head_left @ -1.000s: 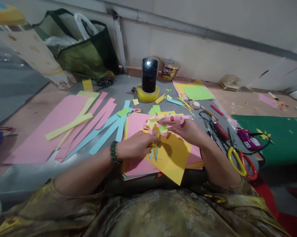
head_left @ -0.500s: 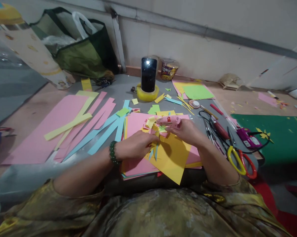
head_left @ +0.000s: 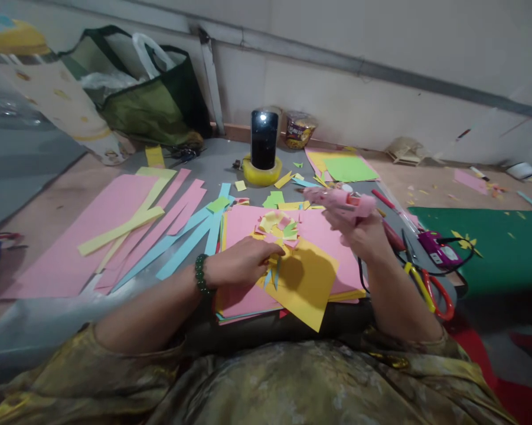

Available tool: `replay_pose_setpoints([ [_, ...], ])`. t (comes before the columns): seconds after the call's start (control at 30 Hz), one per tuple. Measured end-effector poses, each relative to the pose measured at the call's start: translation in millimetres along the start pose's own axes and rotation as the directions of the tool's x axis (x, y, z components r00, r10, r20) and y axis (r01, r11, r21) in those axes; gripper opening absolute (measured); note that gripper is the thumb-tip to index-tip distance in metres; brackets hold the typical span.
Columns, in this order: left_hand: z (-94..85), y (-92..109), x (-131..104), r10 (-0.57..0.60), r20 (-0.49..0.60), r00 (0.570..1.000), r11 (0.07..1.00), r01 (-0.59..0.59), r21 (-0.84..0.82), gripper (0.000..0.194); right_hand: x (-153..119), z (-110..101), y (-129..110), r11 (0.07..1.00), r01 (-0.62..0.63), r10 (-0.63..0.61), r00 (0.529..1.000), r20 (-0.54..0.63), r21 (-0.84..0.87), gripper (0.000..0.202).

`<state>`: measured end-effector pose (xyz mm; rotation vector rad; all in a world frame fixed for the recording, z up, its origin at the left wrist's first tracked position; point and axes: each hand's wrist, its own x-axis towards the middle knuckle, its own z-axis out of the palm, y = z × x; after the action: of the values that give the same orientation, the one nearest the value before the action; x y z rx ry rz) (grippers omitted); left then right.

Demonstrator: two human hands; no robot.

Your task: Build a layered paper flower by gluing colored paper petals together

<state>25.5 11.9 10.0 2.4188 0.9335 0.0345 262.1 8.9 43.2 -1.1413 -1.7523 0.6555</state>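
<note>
My right hand (head_left: 363,233) is wrapped round a pink hot glue gun (head_left: 343,200), raised right of the paper work with its nozzle pointing left. My left hand (head_left: 243,260), a dark green bead bracelet (head_left: 202,274) on its wrist, has its fingers drawn together on the left edge of a yellow paper sheet (head_left: 307,283); the fingertips are partly hidden. Just beyond those fingers is a ring of small folded paper pieces (head_left: 287,227) in pale yellow, pink and green. Beneath everything lies a stack of pink and other coloured paper (head_left: 239,298).
Pink sheets (head_left: 84,236) and blue paper strips (head_left: 190,254) spread to the left. A phone (head_left: 264,139) stands in a yellow tape roll (head_left: 261,173) at the back. On the right lie scissors (head_left: 438,295), a purple power adapter (head_left: 440,248) and a green mat (head_left: 505,260).
My right hand has lifted the glue gun up and to the right, away from the paper ring, which now shows more fully. My left hand has stayed nearly in place.
</note>
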Motion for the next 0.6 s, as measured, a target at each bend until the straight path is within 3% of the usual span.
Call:
replay_pose_setpoints([
  [0.1,-2.3,0.4,0.6,-0.034,0.027,0.999,0.999,0.034,-0.011,0.058,-2.9,-19.0,14.8,0.992,-0.026,-0.016,0.945,-0.327,-0.123,0.027],
  [0.2,-4.1,-1.7,0.6,-0.058,0.026,0.998,0.997,0.059,-0.055,0.058,-7.7,-42.7,36.9,0.929,-0.248,0.069,0.844,-0.531,-0.273,0.031],
  [0.3,-8.2,-4.5,-1.5,-0.025,-0.029,0.999,0.989,0.02,-0.145,0.054,-13.1,-57.8,50.7,0.724,-0.56,0.348,0.801,-0.487,-0.403,0.026],
  [0.37,-13.6,-5.5,-4.0,0.004,-0.065,0.998,0.98,-0.016,-0.197,0.051,-15.9,-60.0,54.4,0.609,-0.653,0.489,0.756,-0.435,-0.451,0.033],
  [0.53,-29.2,-8.1,-9.5,0.05,-0.153,0.987,0.934,-0.101,-0.343,0.038,-17.2,-54.3,60.9,0.448,-0.664,0.589,0.723,-0.362,-0.598,0.05],
  [0.6,-32.0,-10.5,-9.6,0.008,-0.241,0.971,0.874,-0.123,-0.47,0.032,-18.1,-56.6,61.8,0.435,-0.648,0.6,0.726,-0.336,-0.625,0.05],
])
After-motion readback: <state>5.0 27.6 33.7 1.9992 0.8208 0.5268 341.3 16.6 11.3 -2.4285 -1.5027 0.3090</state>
